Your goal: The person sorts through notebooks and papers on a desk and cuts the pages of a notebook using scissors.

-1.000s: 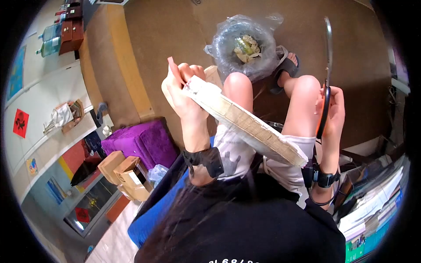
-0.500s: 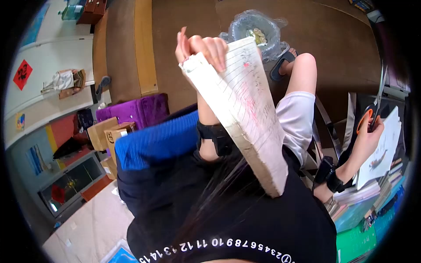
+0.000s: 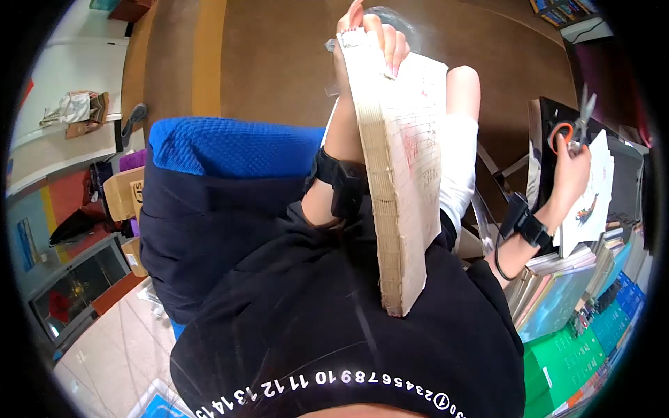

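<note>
1. Nearest, the black shirt (image 3: 334,334) is overlapped by the lower end of a thick, worn book (image 3: 404,160). The book is probably steadied against the body there, though firm contact cannot be made out.
2. Its pale, ridged edge is turned leftward and its red-marked face rightward; most of its weight is presumably borne by the upper grip.
3. The book's far end is clasped by the left hand (image 3: 389,45). Its fingers are bent close together over the marked face, their tips resting near the top, while one digit is pointed up past the end. The hold behind is hidden.
4. Off to the right, well apart from the book, scissors (image 3: 582,125) are gripped by the handles in the right hand (image 3: 573,167), fingers curled in. The blades are pointed away from the body, seemingly for safety; whether the loops are threaded cannot be told.
5. Just beside that hand, loose papers (image 3: 589,202) are laid.
6. Farthest, clear plastic (image 3: 401,21) is partly hidden behind the left hand.
</note>
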`<control>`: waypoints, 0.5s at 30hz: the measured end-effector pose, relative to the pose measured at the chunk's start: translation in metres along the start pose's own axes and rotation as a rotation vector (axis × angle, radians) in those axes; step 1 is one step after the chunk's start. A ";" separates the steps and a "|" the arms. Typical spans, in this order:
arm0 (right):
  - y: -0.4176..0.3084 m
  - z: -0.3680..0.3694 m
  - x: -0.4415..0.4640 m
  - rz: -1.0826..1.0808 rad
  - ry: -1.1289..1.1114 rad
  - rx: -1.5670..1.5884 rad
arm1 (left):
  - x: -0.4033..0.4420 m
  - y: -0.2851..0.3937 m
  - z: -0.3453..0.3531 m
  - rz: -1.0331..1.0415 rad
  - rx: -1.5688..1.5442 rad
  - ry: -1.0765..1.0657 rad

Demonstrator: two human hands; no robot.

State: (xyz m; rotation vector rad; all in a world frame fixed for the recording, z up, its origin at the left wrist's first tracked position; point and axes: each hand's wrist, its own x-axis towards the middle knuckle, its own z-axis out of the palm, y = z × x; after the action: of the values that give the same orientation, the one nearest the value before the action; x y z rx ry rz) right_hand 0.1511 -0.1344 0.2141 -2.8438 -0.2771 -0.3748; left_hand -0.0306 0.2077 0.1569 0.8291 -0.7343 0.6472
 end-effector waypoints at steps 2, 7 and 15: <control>0.001 0.010 0.006 -0.139 0.016 -0.187 | -0.002 0.001 0.028 -0.041 -0.005 0.192; -0.021 -0.002 0.004 -0.128 -0.157 -0.242 | -0.020 -0.001 0.095 -0.175 -0.052 0.617; -0.017 -0.004 -0.004 -0.085 -0.123 -0.061 | -0.027 -0.013 0.101 -0.221 -0.136 0.649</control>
State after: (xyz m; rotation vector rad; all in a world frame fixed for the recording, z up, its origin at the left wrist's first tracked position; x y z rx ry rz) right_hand 0.1424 -0.1198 0.2205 -2.9268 -0.4189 -0.2285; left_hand -0.0678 0.1118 0.1774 0.5155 -0.0929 0.6099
